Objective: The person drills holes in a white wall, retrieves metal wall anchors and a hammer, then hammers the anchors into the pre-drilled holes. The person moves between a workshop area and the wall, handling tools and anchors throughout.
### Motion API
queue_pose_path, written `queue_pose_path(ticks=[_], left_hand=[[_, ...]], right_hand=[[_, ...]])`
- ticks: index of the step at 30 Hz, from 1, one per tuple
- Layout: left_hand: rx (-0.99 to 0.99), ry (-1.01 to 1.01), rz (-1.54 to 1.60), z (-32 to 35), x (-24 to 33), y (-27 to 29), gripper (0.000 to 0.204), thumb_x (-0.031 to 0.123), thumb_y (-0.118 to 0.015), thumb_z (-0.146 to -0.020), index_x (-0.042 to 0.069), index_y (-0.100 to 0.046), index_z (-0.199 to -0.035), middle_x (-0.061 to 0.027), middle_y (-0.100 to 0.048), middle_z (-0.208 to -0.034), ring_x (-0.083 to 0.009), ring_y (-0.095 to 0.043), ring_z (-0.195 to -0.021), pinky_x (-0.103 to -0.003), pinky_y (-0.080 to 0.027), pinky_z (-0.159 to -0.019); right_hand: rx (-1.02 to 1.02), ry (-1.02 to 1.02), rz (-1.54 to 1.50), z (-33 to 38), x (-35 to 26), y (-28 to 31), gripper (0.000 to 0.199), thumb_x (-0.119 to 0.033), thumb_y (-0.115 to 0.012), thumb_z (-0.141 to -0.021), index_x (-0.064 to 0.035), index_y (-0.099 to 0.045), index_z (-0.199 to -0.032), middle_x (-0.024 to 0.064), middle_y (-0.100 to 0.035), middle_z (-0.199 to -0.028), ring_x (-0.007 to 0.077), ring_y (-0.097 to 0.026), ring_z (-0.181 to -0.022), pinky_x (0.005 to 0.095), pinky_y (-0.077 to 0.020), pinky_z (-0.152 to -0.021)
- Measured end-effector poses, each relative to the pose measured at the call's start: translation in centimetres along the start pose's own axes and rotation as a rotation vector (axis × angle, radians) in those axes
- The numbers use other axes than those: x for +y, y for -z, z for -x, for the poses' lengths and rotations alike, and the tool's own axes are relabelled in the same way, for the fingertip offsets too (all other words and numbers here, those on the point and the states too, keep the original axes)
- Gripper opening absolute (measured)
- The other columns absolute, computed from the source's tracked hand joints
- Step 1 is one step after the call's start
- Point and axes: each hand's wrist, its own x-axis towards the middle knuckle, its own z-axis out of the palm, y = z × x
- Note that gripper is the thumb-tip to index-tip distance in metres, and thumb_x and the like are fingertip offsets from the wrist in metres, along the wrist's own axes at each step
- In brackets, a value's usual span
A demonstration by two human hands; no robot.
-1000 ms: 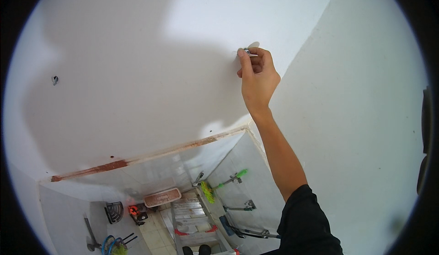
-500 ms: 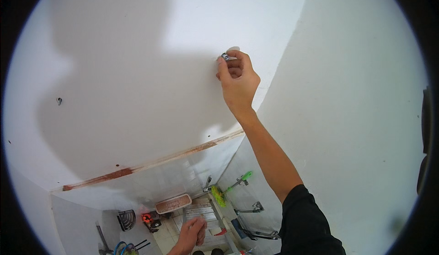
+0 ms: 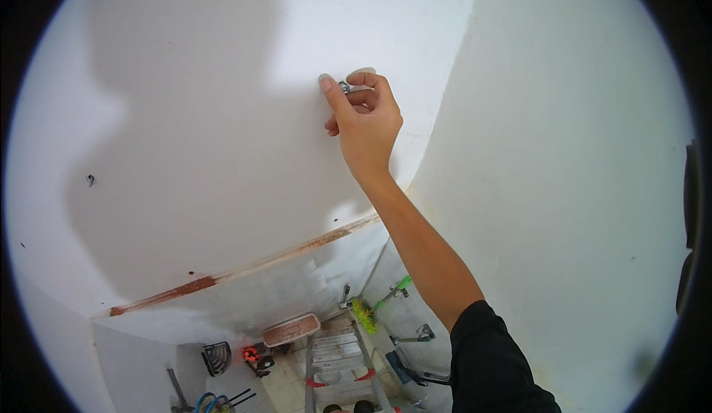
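High on the white wall (image 3: 200,153), my right hand (image 3: 368,127) is raised with its fingers curled around a small shiny metal fitting (image 3: 344,87). The fitting sits against the wall between my thumb and index finger; the thumb tip extends past it to the left. My fingers partly cover it, so its full shape cannot be made out. Further left, a small metal hook (image 3: 90,180) sticks out of the same wall. My left hand is out of the picture.
Far below stands a metal stepladder (image 3: 337,354) with red parts. Near it are a reddish-brown trough (image 3: 291,330), an orange-and-black tool (image 3: 254,357), a dark corner rack (image 3: 216,359) and a yellow-green mop head (image 3: 363,314). A brown-stained ledge (image 3: 259,261) crosses the wall.
My right thumb has slid up and left past the fitting, while the index finger stays close to it. My left hand has dropped out of view. The whole view has shifted slightly.
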Motion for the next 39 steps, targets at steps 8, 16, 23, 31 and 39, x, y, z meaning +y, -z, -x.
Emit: queue_pose_path(ticks=[8,16,23,31,39], left_hand=[[0.076,-0.302,-0.152,0.6,-12.6,5.1,0.04,0.035,-0.058,-0.107,0.02,-0.046,-0.072,0.0023,-0.034,-0.054,-0.0132,-0.028,-0.043,-0.032,-0.025,-0.042],[0.122,-0.052,0.038,4.8,-6.1,3.0,0.037,0.036,-0.053,-0.109,0.014,-0.056,-0.08,-0.0004,-0.044,-0.059,-0.0149,-0.04,-0.046,-0.033,-0.036,-0.043],[0.287,0.006,0.312,7.5,-4.5,4.9,0.035,0.034,-0.053,-0.109,0.01,-0.058,-0.083,0.0001,-0.046,-0.059,-0.0142,-0.045,-0.047,-0.032,-0.037,-0.044],[0.119,0.147,0.542,7.5,-6.6,6.1,0.031,0.035,-0.059,-0.108,0.009,-0.06,-0.092,0.0019,-0.044,-0.063,-0.0118,-0.042,-0.048,-0.029,-0.032,-0.046],[0.263,-0.004,0.183,5.0,-10.8,5.6,0.036,0.038,-0.056,-0.105,0.018,-0.05,-0.075,0.0021,-0.038,-0.054,-0.0149,-0.036,-0.039,-0.034,-0.032,-0.036]], right_hand=[[0.043,0.053,-0.112,-0.6,1.3,0.9,0.03,-0.014,-0.077,-0.095,0.0035,-0.061,-0.112,0.0103,-0.068,-0.073,0.0157,-0.069,-0.056,0.0277,-0.0535,-0.051],[0.109,0.083,-0.076,-1.4,2.5,0.1,0.029,-0.017,-0.074,-0.099,0.003,-0.063,-0.116,0.0105,-0.07,-0.077,0.0174,-0.069,-0.062,0.0315,-0.0604,-0.059],[0.048,0.288,0.466,0.6,1.9,-0.3,0.03,-0.023,-0.067,-0.104,0.0004,-0.072,-0.123,0.0079,-0.076,-0.104,0.0144,-0.072,-0.084,0.0271,-0.0575,-0.082],[-0.073,0.53,0.856,-2.4,1.3,4.6,0.029,-0.021,-0.066,-0.105,-0.0012,-0.072,-0.126,0.0092,-0.077,-0.113,0.0168,-0.072,-0.097,0.0311,-0.0574,-0.09],[0.048,0.45,0.723,-0.1,2.2,-1.4,0.024,-0.019,-0.068,-0.098,0.0003,-0.074,-0.112,0.0186,-0.075,-0.099,0.0307,-0.073,-0.089,0.0407,-0.0555,-0.082]])
